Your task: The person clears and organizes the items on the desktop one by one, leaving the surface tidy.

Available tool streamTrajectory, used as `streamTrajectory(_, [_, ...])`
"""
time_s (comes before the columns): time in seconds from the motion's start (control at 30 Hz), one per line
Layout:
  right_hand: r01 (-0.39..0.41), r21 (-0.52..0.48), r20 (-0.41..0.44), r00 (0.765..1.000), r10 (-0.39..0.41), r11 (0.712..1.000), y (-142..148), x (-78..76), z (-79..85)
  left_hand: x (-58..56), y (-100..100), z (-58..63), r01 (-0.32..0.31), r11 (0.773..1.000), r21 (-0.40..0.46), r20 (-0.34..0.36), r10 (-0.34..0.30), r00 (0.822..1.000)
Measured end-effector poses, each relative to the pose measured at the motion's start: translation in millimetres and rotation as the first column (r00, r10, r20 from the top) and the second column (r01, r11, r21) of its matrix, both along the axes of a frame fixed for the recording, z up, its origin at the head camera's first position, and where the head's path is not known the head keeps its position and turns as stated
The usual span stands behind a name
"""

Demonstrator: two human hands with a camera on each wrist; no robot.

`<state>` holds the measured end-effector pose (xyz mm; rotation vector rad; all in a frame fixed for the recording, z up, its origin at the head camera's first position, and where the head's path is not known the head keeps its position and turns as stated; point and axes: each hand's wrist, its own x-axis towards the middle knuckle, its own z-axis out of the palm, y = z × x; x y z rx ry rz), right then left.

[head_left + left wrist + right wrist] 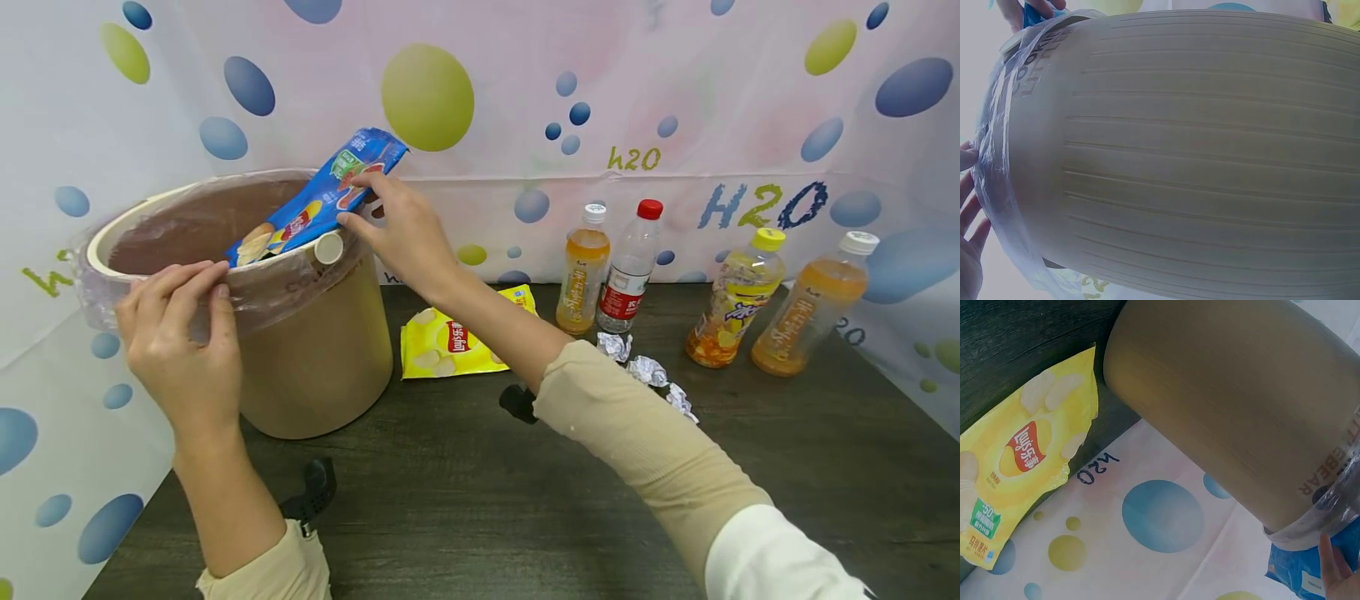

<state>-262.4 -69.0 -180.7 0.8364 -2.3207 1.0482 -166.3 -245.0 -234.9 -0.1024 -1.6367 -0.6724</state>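
A beige trash bin [315, 375] with a clear plastic liner [277, 304] folded over its rim stands at the left. My left hand [180, 333] holds the lined rim at the front, fingers over the top and thumb at the outer side. In the left wrist view its fingertips touch the liner's edge. My right hand [405, 233] pinches the upper part of a blue chip bag [322, 192], thumb on the near side. The bag leans across the bin's mouth, its lower end at the inner front rim. The right wrist view shows only part of this blue bag [1291, 565].
A yellow chip bag [435, 350] lies beside the bin, behind my right forearm. Farther right stand several plastic bottles, among them a red-capped bottle [630, 267] and a yellow-capped bottle [735, 300]. Crumpled paper balls [648, 371] lie before them. A patterned sheet [510, 108] hangs behind the dark table.
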Motion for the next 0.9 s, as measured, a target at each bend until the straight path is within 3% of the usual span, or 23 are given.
streamTrajectory(0.3, [-0.052, 0.042, -0.004, 0.999, 0.053, 0.998, 1, 4.3, -1.8, 7.0, 10, 7.1, 0.011, 1.000, 0.014, -0.006, -0.011, 1.000])
streamTrajectory(0.47, [-0.077, 0.022, -0.005, 0.997, 0.077, 0.997, 4, 6.7, -2.7, 5.8, 9, 5.9, 0.011, 1.000, 0.010, -0.005, -0.011, 1.000])
streamTrajectory(0.7, [-0.116, -0.035, -0.076, 0.991, 0.113, 0.993, 13, 9.0, -4.8, 4.2, 7, 4.7, 0.008, 1.000, 0.008, -0.008, -0.008, 1.000])
streamTrajectory(0.9, [-0.112, -0.109, 0.004, 0.994, 0.113, 0.988, 33, 8.0, -11.5, 3.9, 6, 5.0, 0.007, 1.000, 0.008, -0.013, -0.007, 1.000])
